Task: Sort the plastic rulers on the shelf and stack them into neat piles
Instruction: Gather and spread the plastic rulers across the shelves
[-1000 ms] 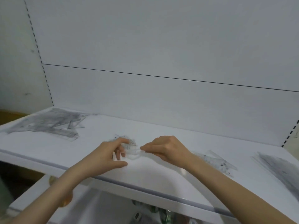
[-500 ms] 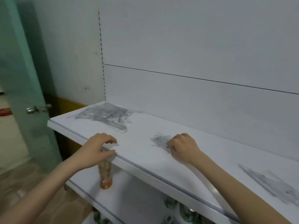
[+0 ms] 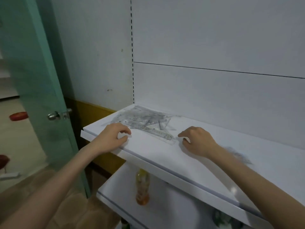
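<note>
A loose heap of clear plastic rulers and set squares lies at the far left end of the white shelf. One straight clear ruler sticks out of the heap toward the front. My left hand hovers curled at the shelf's front edge, left of that ruler, holding nothing. My right hand rests just right of the ruler's end, fingers curled and apart, holding nothing. A smaller blurred pile of rulers lies behind my right forearm.
A green glass door with a metal knob stands close to the shelf's left end. Below, a lower shelf holds an orange bottle and some cans. The white back panel rises behind the shelf.
My view has swung left along the shelf to the big heap. My right hand left the small pile and both hands moved left beside the heap's front ruler.
</note>
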